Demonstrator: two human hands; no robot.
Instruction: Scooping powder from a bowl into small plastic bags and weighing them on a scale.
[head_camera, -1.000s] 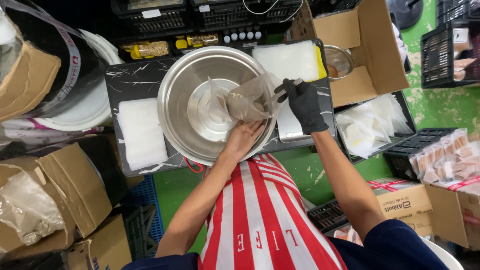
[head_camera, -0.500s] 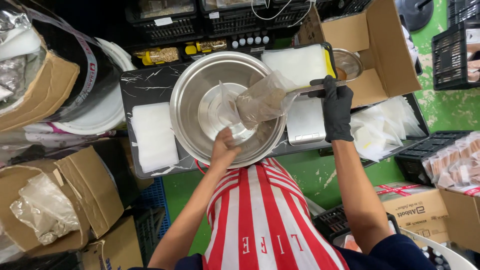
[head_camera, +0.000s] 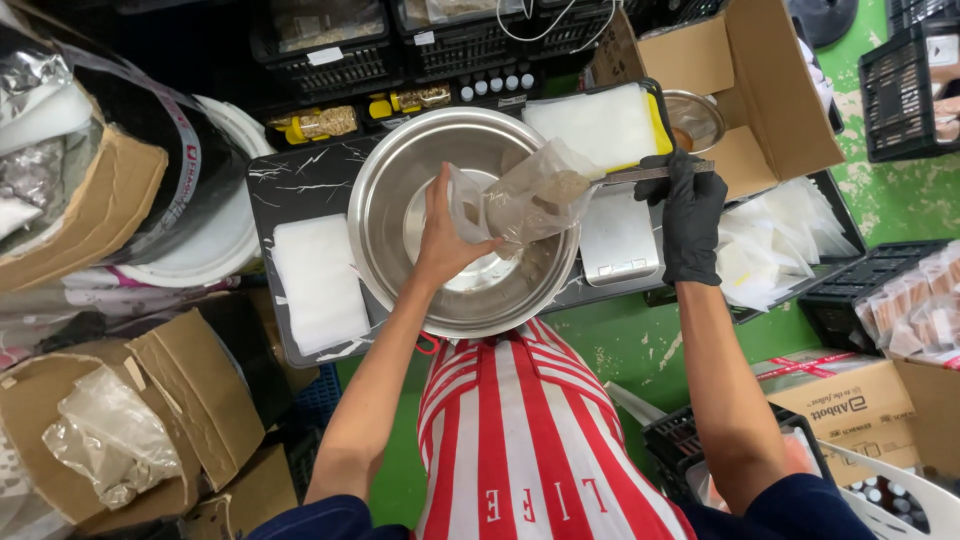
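Note:
A large steel bowl (head_camera: 390, 210) sits on a dark marbled table (head_camera: 290, 185). My bare left hand (head_camera: 445, 240) holds a clear plastic bag (head_camera: 530, 195) open over the bowl. My right hand (head_camera: 690, 215), in a black glove, grips the handle of a metal spoon (head_camera: 640, 175) whose head is inside the bag's mouth with brownish grains. A small digital scale (head_camera: 620, 240) lies just right of the bowl.
A white foam pad (head_camera: 315, 280) lies left of the bowl, a white block on a yellow tray (head_camera: 600, 125) behind it. A small steel bowl (head_camera: 695, 120) stands by an open cardboard box (head_camera: 760, 90). Empty clear bags (head_camera: 770, 250) lie at right; boxes and crates surround.
My left hand moved up from the bowl's near rim to hold the bag higher. My right hand shifted slightly, and the spoon now reaches into the bag.

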